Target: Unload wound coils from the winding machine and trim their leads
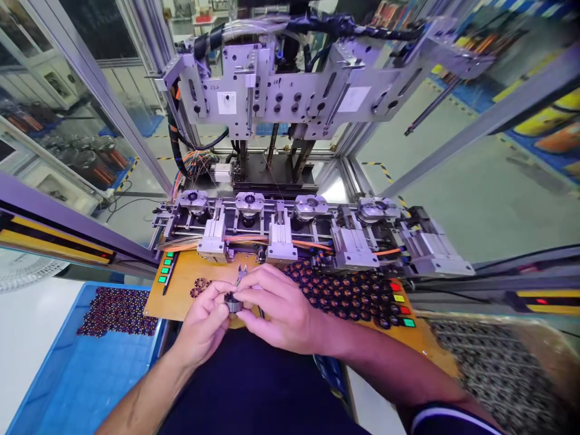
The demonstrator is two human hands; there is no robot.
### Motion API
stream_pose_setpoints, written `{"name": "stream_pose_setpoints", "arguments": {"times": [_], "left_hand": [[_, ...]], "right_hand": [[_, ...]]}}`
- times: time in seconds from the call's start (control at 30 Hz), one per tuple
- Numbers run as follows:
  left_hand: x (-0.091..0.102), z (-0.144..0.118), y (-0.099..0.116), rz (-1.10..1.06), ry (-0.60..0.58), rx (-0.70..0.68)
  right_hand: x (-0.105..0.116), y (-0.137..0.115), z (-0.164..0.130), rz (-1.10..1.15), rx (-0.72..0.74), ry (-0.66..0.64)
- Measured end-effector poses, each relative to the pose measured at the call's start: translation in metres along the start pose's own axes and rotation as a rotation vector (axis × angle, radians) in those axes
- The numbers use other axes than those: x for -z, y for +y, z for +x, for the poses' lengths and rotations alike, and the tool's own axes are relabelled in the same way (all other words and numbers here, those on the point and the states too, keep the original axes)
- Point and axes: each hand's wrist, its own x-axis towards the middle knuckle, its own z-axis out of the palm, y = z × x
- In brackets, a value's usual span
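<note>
My left hand [205, 323] and my right hand [276, 308] meet over the front edge of a yellow-brown work board [185, 284]. Between their fingertips sits a small round dark part with a metal rim [234, 302]; both hands pinch it. A small pair of cutters [240, 275] pokes up just above my right fingers, seemingly held in that hand. On the board to the right lie several wound copper-coloured coil parts [344, 290]. A couple more lie to the left [199, 287].
Behind the board stands a winding machine with a row of round fixtures [281, 208] and a grey head plate [290, 90]. A blue tray [90, 362] at the left holds finished coils [115, 311]. Green buttons [165, 269] left, coloured buttons [401, 305] right. A bag of parts [493, 368] lies right.
</note>
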Motion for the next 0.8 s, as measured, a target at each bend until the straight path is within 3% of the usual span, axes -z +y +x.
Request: {"name": "stream_pose_setpoints", "arguments": {"times": [0.23,0.43,0.8], "left_hand": [[0.008,0.001,-0.003,0.447,0.014,-0.014],[0.003,0.009,-0.011,0.507,-0.054,0.100],[-0.010,0.019,-0.017,0.517,-0.061,0.140]], "right_hand": [[0.026,0.009,0.000,0.275,-0.243,-0.258],[0.045,0.024,-0.004,0.302,-0.276,-0.446],[0.045,0.036,-0.023,0.287,-0.249,-0.437]]}}
